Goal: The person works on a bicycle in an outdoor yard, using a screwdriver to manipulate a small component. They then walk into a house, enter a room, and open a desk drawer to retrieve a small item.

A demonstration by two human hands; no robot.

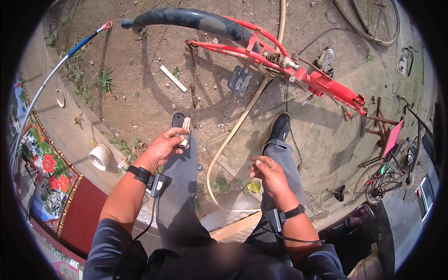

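My left hand [167, 145] is closed round a small, flat packet [185, 134] with reddish-brown and white stripes at its top. It is raised over my left shin, the thumb laid across the packet's front. My right hand [269, 173] hovers above my right shin, its fingers loosely curled and apart, with nothing visible in them. Beyond my feet stands a red bicycle frame [322, 84] with a black fender [196, 21] and a coil spring [278, 59]. A rusty chain [193, 77] hangs from its rear end.
A tan hose [242, 116] runs between my feet. A black pedal [240, 79] and a white strip [173, 79] are on the dirt. At left are a white pot [100, 157] and a curved pole [51, 74]. Another bicycle [385, 182] is at right, a wheel [380, 42] at upper right.
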